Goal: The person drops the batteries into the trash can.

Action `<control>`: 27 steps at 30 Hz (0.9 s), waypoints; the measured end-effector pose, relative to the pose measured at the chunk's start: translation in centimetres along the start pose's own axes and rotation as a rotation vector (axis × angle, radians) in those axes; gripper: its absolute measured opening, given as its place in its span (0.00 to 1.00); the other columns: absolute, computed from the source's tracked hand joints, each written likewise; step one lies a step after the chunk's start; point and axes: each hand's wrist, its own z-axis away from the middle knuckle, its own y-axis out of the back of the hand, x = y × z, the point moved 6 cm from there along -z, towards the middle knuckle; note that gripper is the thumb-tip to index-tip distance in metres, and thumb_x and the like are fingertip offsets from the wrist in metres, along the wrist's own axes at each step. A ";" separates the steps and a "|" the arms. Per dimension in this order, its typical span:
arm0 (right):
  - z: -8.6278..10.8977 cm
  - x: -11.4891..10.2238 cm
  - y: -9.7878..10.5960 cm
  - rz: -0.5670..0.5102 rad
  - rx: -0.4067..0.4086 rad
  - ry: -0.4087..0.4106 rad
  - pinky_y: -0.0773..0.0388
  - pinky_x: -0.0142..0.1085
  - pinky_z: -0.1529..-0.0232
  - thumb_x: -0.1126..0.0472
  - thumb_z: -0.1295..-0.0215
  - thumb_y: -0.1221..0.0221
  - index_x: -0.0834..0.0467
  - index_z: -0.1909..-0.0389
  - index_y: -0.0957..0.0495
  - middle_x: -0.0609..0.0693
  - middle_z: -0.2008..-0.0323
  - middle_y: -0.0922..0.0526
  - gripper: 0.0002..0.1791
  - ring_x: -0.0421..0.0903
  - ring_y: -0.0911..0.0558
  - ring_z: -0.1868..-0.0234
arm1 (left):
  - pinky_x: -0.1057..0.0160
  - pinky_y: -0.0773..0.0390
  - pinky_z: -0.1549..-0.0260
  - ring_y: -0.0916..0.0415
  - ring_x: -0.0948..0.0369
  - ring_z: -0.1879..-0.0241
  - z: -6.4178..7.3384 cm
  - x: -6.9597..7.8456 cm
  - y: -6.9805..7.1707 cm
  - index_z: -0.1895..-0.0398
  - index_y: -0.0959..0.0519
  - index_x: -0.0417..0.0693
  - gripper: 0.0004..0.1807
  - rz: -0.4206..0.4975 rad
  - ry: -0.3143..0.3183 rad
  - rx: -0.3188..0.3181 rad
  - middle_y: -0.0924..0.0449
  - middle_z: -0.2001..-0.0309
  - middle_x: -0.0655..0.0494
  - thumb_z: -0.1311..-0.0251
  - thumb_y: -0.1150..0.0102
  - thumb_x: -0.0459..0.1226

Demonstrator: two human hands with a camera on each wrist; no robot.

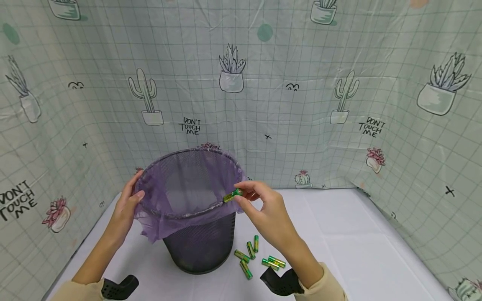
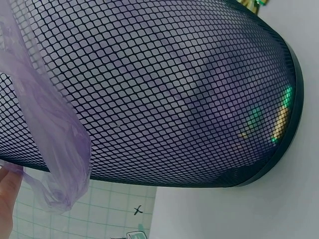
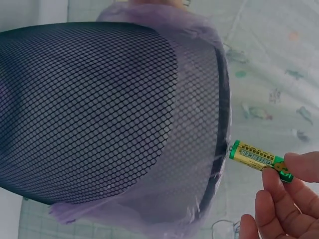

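Nearest you, loose green-and-gold cylindrical batteries [image 1: 246, 269] lie on the white table [image 1: 324, 238], right of the round black wire-mesh bin [image 1: 203, 248]. Your right hand [image 1: 269, 211] pinches a single green-and-gold battery [image 1: 230, 196] by the bin's rim, lined with a translucent purple plastic bag [image 1: 173, 230]. Your left hand [image 1: 126, 205] clasps the rim's left side. Behind hangs a pale cactus-printed sheet [image 1: 263, 108].

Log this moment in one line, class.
left hand: holds bin rim | right hand: fingers pinch battery | loose batteries: on table beside bin

Pale gridded sheeting [image 1: 263, 108], printed with potted cacti, backs a white surface [image 1: 339, 238].
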 end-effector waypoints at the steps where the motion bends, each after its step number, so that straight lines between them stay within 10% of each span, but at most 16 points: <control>1: -0.1 -0.2 -0.1 -0.001 0.002 0.009 0.27 0.33 0.58 0.62 0.40 0.40 0.56 0.54 0.22 0.45 0.64 0.20 0.13 0.39 0.24 0.63 | 0.84 0.51 0.44 0.70 0.58 0.27 0.0 0.0 0.0 0.27 0.54 0.51 0.31 0.001 -0.001 -0.001 0.70 0.25 0.46 0.32 0.65 0.37; 27: -1.4 -0.1 -3.8 0.154 -0.070 0.112 0.30 0.31 0.65 0.65 0.39 0.42 0.58 0.59 0.17 0.46 0.66 0.21 0.09 0.39 0.30 0.66 | 0.84 0.50 0.45 0.70 0.57 0.27 -0.2 -0.4 0.2 0.26 0.54 0.54 0.31 0.005 0.025 -0.010 0.69 0.25 0.50 0.32 0.66 0.38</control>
